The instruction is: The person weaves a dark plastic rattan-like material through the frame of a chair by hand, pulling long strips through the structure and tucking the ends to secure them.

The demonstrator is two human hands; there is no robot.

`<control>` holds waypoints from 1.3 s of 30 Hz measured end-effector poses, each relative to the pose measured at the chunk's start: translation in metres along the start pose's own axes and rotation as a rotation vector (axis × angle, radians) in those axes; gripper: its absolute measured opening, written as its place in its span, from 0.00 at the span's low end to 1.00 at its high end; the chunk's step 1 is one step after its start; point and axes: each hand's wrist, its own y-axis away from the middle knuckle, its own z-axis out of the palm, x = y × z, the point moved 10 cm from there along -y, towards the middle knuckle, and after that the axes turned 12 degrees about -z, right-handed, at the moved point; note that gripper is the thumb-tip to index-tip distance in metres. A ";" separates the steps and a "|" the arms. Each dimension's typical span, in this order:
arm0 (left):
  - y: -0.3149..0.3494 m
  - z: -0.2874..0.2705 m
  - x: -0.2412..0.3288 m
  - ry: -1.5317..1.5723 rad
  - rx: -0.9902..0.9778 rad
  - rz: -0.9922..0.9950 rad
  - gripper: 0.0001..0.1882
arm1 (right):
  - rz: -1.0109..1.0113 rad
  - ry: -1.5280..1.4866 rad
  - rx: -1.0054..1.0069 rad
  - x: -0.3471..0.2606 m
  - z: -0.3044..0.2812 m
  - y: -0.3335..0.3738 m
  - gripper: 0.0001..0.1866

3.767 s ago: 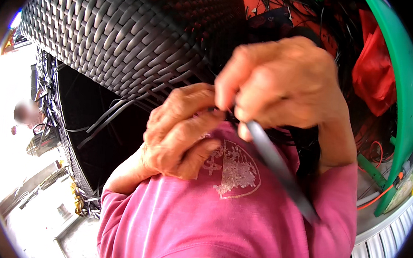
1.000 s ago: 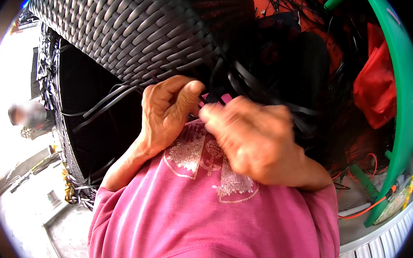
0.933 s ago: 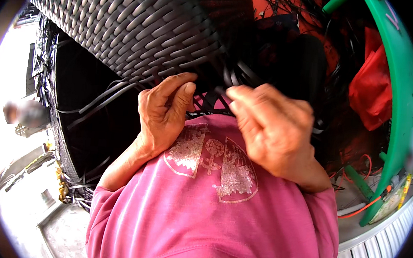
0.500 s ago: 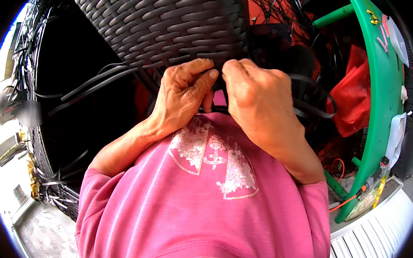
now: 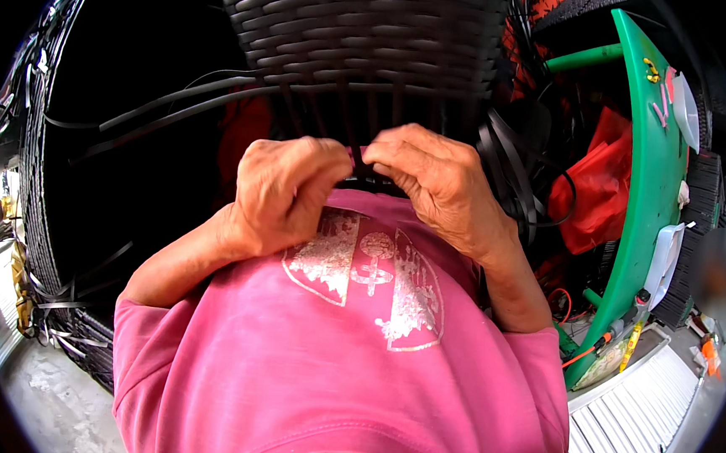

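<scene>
A dark wicker panel [image 5: 359, 37] of woven flat strands hangs above my hands, its lower edge unfinished. Several dark strands [image 5: 350, 112] hang loose from that edge toward my lap. My left hand [image 5: 290, 192] is curled closed just below, fingertips turned inward; whatever it holds is hidden. Facing it, my right hand [image 5: 438, 181] has its fingertips pinched together at a dark strand that runs down between the two hands. The fingertips of both hands are close but apart. Two long loose strands [image 5: 188, 101] run out to the left from the panel's lower edge.
Bundled black strands [image 5: 34, 170] stand in a coil at the left. Looped strands [image 5: 514, 166] and a red plastic bag [image 5: 593, 192] are at the right. Beyond them is a green plastic piece [image 5: 647, 162] with a white tray [image 5: 664, 260] and small tools beside it.
The panel has swung to the right and now sits straighter, with its loose lower strands exposed. Both hands have lowered slightly and turned their fingertips inward. Looped strands show more at the right.
</scene>
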 end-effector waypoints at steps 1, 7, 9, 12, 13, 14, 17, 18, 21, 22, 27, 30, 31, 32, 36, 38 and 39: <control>0.002 -0.001 -0.017 0.043 0.029 -0.126 0.04 | 0.003 0.089 0.016 -0.007 -0.007 -0.002 0.10; 0.008 0.034 -0.061 0.218 -0.150 -0.490 0.22 | 0.104 0.608 -0.058 -0.025 -0.022 -0.008 0.06; 0.004 0.037 -0.062 0.220 -0.151 -0.488 0.23 | 0.168 0.639 -0.193 -0.005 -0.009 -0.009 0.05; -0.001 0.045 -0.073 0.235 -0.192 -0.549 0.17 | 0.190 0.650 -0.175 0.008 -0.001 -0.009 0.05; -0.001 0.048 -0.078 0.242 -0.208 -0.586 0.14 | 0.142 0.618 -0.145 0.006 0.000 -0.009 0.04; 0.001 0.051 -0.082 0.250 -0.223 -0.623 0.11 | 0.139 0.600 -0.116 0.003 -0.002 -0.009 0.05; 0.002 0.029 -0.057 0.075 0.027 -0.392 0.04 | 0.070 0.554 0.001 -0.021 -0.008 -0.011 0.10; 0.005 0.020 -0.045 0.014 0.083 -0.312 0.05 | 0.008 0.537 0.055 -0.032 -0.011 -0.011 0.12; 0.008 0.005 -0.017 0.030 -0.014 -0.132 0.07 | -0.032 0.226 0.060 -0.029 0.001 -0.012 0.16; 0.010 0.000 -0.007 0.033 -0.016 -0.068 0.08 | -0.029 0.109 0.017 -0.019 0.011 -0.013 0.15; 0.025 -0.017 -0.053 0.167 0.126 -0.410 0.11 | 0.015 0.197 0.110 -0.015 0.012 -0.023 0.09; 0.028 -0.006 -0.082 0.151 0.078 -0.531 0.14 | 0.038 0.423 0.054 -0.015 0.020 -0.029 0.08; 0.028 0.001 -0.087 0.152 0.019 -0.559 0.13 | 0.089 0.483 -0.008 -0.011 0.025 -0.030 0.07; 0.028 0.008 -0.090 0.154 -0.039 -0.587 0.12 | 0.091 0.480 -0.025 -0.008 0.030 -0.033 0.07; 0.030 0.027 -0.114 0.315 -0.153 -0.701 0.06 | 0.071 0.365 0.023 0.004 0.034 -0.041 0.06; 0.031 0.024 -0.111 0.343 -0.130 -0.688 0.05 | 0.052 0.228 0.082 0.006 0.031 -0.039 0.05; 0.031 0.022 -0.110 0.413 -0.118 -0.709 0.06 | 0.075 0.196 0.100 0.007 0.028 -0.036 0.05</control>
